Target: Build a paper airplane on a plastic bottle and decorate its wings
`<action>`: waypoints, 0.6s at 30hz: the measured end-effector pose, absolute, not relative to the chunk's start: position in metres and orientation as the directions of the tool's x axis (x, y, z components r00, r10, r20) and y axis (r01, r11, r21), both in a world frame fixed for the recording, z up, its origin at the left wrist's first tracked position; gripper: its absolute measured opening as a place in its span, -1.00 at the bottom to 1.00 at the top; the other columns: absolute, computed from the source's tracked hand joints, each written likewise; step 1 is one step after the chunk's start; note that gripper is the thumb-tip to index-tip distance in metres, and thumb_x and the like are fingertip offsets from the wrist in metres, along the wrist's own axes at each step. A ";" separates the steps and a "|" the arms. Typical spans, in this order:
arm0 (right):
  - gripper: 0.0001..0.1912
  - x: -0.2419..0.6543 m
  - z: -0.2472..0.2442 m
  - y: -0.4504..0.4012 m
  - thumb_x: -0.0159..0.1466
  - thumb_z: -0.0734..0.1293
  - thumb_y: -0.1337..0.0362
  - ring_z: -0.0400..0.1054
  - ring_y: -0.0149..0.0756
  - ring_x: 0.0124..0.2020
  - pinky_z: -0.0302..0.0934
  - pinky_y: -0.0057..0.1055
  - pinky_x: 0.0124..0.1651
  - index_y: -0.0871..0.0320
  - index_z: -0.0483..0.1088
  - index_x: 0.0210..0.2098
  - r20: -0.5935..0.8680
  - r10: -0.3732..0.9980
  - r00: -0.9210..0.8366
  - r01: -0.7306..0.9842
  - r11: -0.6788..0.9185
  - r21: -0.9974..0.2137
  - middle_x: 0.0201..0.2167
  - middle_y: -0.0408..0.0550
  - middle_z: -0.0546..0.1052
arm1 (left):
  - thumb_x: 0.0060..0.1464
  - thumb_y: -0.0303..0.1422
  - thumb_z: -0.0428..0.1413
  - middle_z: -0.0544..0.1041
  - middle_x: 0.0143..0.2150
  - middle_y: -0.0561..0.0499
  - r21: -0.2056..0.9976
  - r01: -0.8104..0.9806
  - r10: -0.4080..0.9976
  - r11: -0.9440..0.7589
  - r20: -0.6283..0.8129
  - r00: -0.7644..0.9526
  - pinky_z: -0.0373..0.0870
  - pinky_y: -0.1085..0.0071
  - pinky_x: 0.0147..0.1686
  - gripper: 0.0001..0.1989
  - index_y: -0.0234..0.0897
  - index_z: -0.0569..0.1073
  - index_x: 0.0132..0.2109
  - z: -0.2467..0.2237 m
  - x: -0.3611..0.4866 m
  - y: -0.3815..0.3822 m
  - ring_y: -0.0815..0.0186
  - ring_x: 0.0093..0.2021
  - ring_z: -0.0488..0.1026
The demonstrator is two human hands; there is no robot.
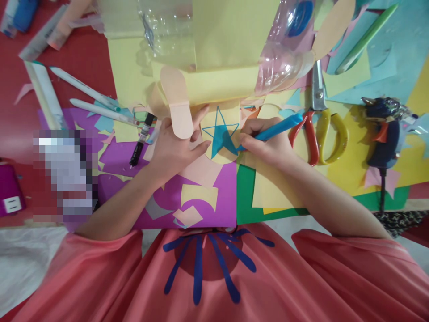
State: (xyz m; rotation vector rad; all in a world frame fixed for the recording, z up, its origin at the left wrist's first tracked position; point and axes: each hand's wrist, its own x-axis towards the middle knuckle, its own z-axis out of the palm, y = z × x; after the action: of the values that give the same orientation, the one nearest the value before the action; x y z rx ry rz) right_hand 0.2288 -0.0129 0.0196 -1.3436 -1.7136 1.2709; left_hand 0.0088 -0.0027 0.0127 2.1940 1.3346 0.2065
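Observation:
My right hand (264, 142) is closed around a blue marker (279, 127), its tip on a pale yellow round-edged paper piece (205, 117). On that paper is a blue-outlined star (220, 134); its lower part is coloured in blue and the upper points are bare. My left hand (176, 145) lies flat on the left edge of the paper with thumb and forefinger spread. A peach paper strip with rounded ends (179, 105) stands over the back of my left hand; what it rests on is hidden. Beside that wrist lies a black marker (142, 139).
Scissors (319, 96) with red and yellow handles lie right of my right hand. Further right is a dark blue glue gun (387, 129) with a cord. Clear plastic (281, 62) stands at the back. White pens (87, 89) and paper scraps (199, 197) lie around.

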 end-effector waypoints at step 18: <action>-0.79 0.230 0.017 -0.007 0.24 0.36 0.23 0.20 -0.46 -0.58 0.16 -0.41 -0.47 0.10 0.31 -0.50 -0.015 0.999 -0.046 0.240 -0.003 -0.971 -0.61 -0.21 0.31 | 0.22 -0.27 0.00 0.38 -0.37 0.06 0.501 0.781 0.852 -0.374 -0.147 0.502 0.29 0.23 0.01 -0.39 -0.30 0.16 0.37 0.011 0.009 -0.001 0.27 -0.29 0.36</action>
State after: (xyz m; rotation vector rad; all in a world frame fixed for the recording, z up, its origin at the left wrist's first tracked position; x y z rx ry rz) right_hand 0.2303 -0.0074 0.0174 -1.3696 -1.4181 1.1271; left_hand 0.0086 -0.0006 0.0114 2.2345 1.3367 0.1838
